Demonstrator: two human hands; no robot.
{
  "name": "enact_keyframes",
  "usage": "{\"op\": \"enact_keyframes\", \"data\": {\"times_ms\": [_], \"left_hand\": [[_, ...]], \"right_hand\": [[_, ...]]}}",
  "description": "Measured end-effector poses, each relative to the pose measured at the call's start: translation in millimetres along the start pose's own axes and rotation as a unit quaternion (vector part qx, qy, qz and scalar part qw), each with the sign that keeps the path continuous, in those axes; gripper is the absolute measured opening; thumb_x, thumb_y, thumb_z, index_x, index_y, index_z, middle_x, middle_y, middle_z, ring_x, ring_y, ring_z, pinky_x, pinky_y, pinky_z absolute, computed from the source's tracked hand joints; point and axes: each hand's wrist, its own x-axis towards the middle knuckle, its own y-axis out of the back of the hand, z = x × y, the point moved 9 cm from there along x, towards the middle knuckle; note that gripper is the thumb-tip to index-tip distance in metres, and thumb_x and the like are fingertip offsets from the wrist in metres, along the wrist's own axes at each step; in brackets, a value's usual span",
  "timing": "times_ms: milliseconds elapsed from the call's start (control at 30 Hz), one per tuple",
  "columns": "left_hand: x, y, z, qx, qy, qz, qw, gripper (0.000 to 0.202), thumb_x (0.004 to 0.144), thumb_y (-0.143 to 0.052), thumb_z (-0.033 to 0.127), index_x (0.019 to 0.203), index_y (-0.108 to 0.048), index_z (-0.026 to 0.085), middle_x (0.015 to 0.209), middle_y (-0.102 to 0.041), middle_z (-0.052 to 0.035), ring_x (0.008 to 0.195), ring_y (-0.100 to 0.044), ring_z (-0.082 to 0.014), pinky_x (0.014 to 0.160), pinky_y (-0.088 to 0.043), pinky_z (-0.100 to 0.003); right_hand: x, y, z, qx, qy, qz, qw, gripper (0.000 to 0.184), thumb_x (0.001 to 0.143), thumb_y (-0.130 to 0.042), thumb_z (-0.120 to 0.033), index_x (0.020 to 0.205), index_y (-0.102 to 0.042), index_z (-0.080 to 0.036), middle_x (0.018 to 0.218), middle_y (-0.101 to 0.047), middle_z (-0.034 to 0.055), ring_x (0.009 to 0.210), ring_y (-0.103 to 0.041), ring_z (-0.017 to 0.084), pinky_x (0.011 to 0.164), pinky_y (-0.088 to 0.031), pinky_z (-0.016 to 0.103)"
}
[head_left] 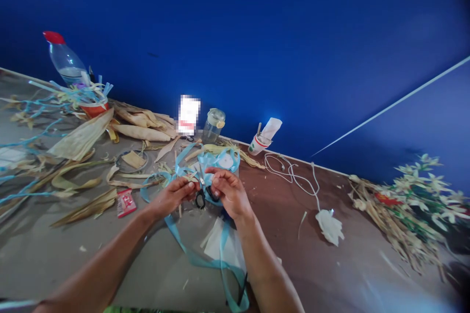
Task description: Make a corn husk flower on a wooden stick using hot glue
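My left hand (181,190) is closed in a pinch, with pale husk-like strips (191,176) at its fingertips. What exactly it grips is too small to tell. Close by on the right, my right hand (231,191) has its thumb and forefinger pressed together on something I cannot make out. Between and behind the two hands are scissors (201,181) with black handles; their blades point away from me. Light blue ribbon (191,254) loops around the hands and hangs down toward the table's front edge. A ribbon roll (225,161) sits just beyond the right hand.
Dried corn husks (82,137) and a red wrapper (126,203) lie left. A bottle (66,61) and red cup (94,109) stand behind them. A jar (213,126), white cup (259,144), white cable (290,171) and flower bundle (400,210) are along the blue wall (257,34).
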Motion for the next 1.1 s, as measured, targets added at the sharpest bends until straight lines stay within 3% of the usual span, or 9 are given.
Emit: {"op": "enact_keyframes", "data": {"times_ms": [133, 233, 533, 667, 767, 900, 1100], "left_hand": [[-1, -6.1, -3, 0.097, 0.012, -0.036, 0.995, 0.033, 0.084, -0.052, 0.044, 0.082, -0.063, 0.013, 0.063, -0.049, -0.0004, 0.058, -0.042, -0.011, 0.056, -0.034, -0.025], [-3, -14.8, -2, 0.135, 0.018, -0.067, 0.988, 0.036, 0.085, -0.049, 0.045, 0.083, -0.064, 0.012, 0.063, -0.047, -0.0002, 0.058, -0.041, -0.0109, 0.054, -0.034, -0.025], [-3, -27.3, 4, 0.119, 0.001, -0.102, 0.988, 0.025, 0.087, -0.05, 0.038, 0.08, -0.056, 0.015, 0.065, -0.045, 0.0016, 0.058, -0.041, -0.0095, 0.054, -0.035, -0.023], [-1, -21.3, 13, 0.047, -0.035, -0.066, 0.996, 0.023, 0.082, -0.058, 0.035, 0.095, -0.055, 0.017, 0.075, -0.055, -0.0011, 0.068, -0.052, -0.0118, 0.064, -0.041, -0.025], [1, -12.4, 17, 0.029, -0.049, -0.016, 0.998, 0.024, 0.078, -0.064, 0.034, 0.094, -0.058, 0.016, 0.082, -0.06, -0.0035, 0.077, -0.055, -0.0142, 0.073, -0.043, -0.028], [2, -7.1, 15, 0.042, -0.031, 0.01, 0.999, 0.019, 0.075, -0.068, 0.031, 0.078, -0.061, 0.013, 0.072, -0.061, -0.0027, 0.07, -0.054, -0.013, 0.069, -0.042, -0.027], [2, 1.6, 14, 0.029, -0.029, 0.048, 0.998, 0.022, 0.072, -0.07, 0.033, 0.075, -0.062, 0.014, 0.066, -0.059, -0.0012, 0.063, -0.053, -0.0119, 0.063, -0.041, -0.025]], "right_hand": [[-4, -16, 2, 0.004, -0.01, -0.066, 0.998, 0.017, 0.068, -0.073, -0.029, 0.068, -0.06, -0.018, 0.109, -0.063, 0.0045, 0.045, -0.04, 0.002, 0.047, -0.031, 0.022], [-5, -21, 5, 0.018, -0.033, -0.083, 0.996, 0.02, 0.068, -0.074, -0.031, 0.067, -0.058, -0.018, 0.099, -0.066, 0.0038, 0.047, -0.047, 0.004, 0.049, -0.036, 0.022], [-3, -18, 6, 0.058, -0.038, -0.079, 0.994, 0.014, 0.07, -0.073, -0.027, 0.07, -0.062, -0.018, 0.082, -0.067, 0.0025, 0.061, -0.061, 0.01, 0.058, -0.046, 0.022], [-3, -17, 2, 0.064, -0.032, -0.071, 0.995, 0.015, 0.069, -0.074, -0.027, 0.071, -0.062, -0.018, 0.083, -0.068, 0.0015, 0.063, -0.062, 0.01, 0.061, -0.048, 0.023], [-3, -14, 2, 0.062, -0.03, -0.057, 0.996, 0.018, 0.067, -0.076, -0.03, 0.07, -0.062, -0.018, 0.083, -0.067, 0.0007, 0.063, -0.061, 0.011, 0.064, -0.049, 0.025], [-4, -14, 1, 0.057, -0.034, -0.051, 0.996, 0.02, 0.065, -0.077, -0.031, 0.069, -0.061, -0.019, 0.083, -0.066, 0.001, 0.064, -0.06, 0.012, 0.066, -0.048, 0.027], [-4, -4, -6, 0.028, -0.03, -0.02, 0.999, 0.022, 0.063, -0.076, -0.033, 0.068, -0.06, -0.019, 0.087, -0.063, 0.0011, 0.057, -0.055, 0.009, 0.057, -0.043, 0.025]]}}
